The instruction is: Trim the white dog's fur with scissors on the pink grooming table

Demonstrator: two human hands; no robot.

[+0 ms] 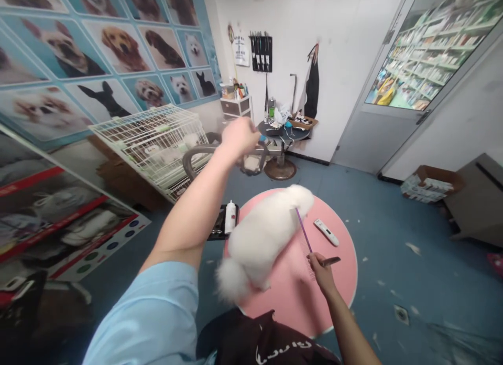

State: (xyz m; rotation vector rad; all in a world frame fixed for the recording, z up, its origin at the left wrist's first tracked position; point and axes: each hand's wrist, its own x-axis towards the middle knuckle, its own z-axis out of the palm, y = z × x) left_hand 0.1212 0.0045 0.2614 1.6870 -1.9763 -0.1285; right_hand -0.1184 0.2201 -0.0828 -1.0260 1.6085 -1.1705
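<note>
A fluffy white dog (259, 234) stands on a round pink grooming table (334, 286), its tail towards me and its head at the far side. My right hand (321, 270) is closed around a long purple comb (303, 229), whose far end reaches the dog's neck. A dark, narrow piece (330, 261) juts out to the right of that hand; its kind is unclear. My left hand (240, 137) is raised beyond the dog, fingers curled, by a grey curved tube (200, 151). What those fingers hold, if anything, is hidden.
White clippers (326, 232) lie on the table's right side. At its left edge, a white bottle (230, 218) stands on a black tray (218, 229). Wire cages (153, 139) are left; a cluttered second table (302, 134) stands behind. A cardboard box (432, 184) sits right.
</note>
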